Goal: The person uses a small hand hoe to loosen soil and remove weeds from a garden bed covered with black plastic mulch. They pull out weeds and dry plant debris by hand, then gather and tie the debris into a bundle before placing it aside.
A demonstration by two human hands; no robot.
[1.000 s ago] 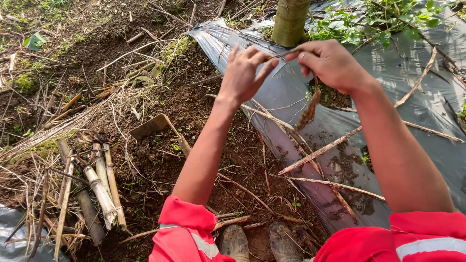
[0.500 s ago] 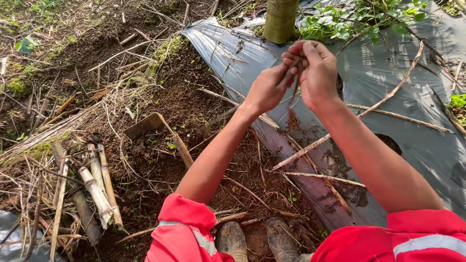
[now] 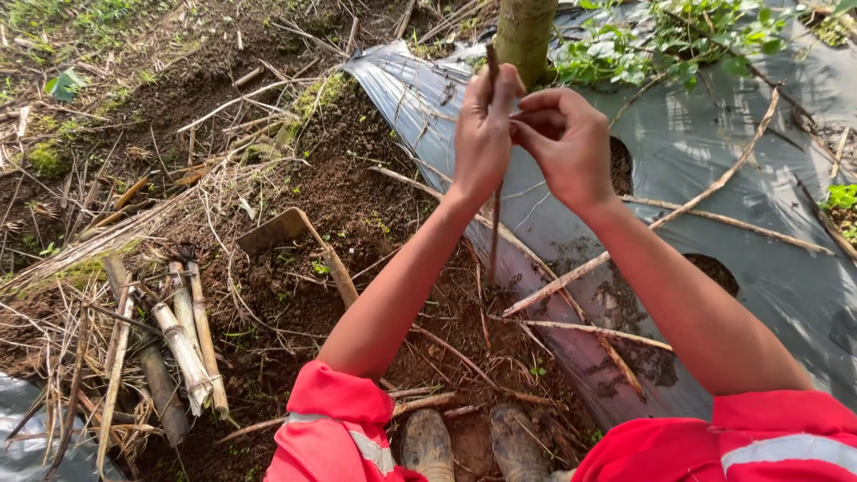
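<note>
Upright, a thin brown stem (image 3: 494, 192) hangs closed in the left hand (image 3: 483, 134), while the right hand (image 3: 561, 143) pinches its top, steadying it over grey plastic sheeting (image 3: 732, 223)

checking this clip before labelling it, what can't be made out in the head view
- Right hand: fingertips curl inward, so their grip on the thin stalk is hidden.
- Stalk's upper end: blurs against the trunk.
- Trunk: cut off by the top edge.
- Hoe: handle end hidden behind the left hand's forearm.
- Boots: cut off by the bottom edge.
</note>
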